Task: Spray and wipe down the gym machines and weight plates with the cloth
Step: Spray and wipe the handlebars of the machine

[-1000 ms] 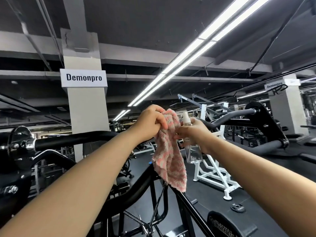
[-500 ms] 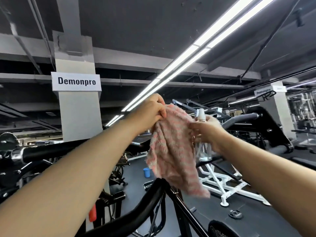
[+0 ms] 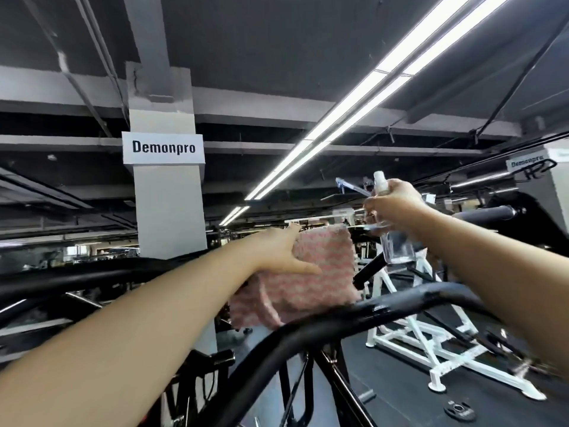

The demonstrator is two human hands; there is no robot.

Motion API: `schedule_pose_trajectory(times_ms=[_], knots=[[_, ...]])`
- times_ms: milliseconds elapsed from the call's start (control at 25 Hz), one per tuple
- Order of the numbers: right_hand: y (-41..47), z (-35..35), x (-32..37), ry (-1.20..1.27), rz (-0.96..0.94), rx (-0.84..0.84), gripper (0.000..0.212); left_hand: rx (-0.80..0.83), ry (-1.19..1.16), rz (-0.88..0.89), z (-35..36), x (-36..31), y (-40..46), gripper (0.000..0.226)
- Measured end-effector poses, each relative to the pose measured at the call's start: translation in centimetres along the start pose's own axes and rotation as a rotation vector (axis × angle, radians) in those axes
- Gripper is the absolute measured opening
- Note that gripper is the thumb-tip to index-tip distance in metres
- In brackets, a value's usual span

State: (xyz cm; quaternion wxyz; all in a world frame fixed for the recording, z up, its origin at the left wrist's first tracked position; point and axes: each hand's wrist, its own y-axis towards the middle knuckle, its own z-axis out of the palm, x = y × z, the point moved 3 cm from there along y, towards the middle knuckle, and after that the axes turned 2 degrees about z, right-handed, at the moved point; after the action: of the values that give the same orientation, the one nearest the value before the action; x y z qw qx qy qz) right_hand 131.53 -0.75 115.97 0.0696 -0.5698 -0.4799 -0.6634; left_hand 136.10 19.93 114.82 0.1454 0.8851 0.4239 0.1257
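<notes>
Head view: my left hand (image 3: 281,252) lies on the pink cloth (image 3: 311,275), thumb stretched along its front face, fingers hidden behind the top edge, so it seems to clasp the cloth there. The cloth's lower edge hangs just behind the curved black machine bar (image 3: 311,329), which sweeps across in front of me. My right hand (image 3: 395,203) is curled around the clear spray bottle (image 3: 397,246), nozzle upright above my knuckles, held higher than the cloth and apart from its right edge. Open air lies between both hands; past them a white machine frame (image 3: 437,349) stands on dark floor (image 3: 397,392).
</notes>
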Motion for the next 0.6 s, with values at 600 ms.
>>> schedule_pose_trajectory(times_ms=[600], knots=[[1.1,-3.1,-12.7,-0.116,-0.226,-0.071,0.024,-0.370,0.370,0.095,1.8,-2.2,2.0,0.045]])
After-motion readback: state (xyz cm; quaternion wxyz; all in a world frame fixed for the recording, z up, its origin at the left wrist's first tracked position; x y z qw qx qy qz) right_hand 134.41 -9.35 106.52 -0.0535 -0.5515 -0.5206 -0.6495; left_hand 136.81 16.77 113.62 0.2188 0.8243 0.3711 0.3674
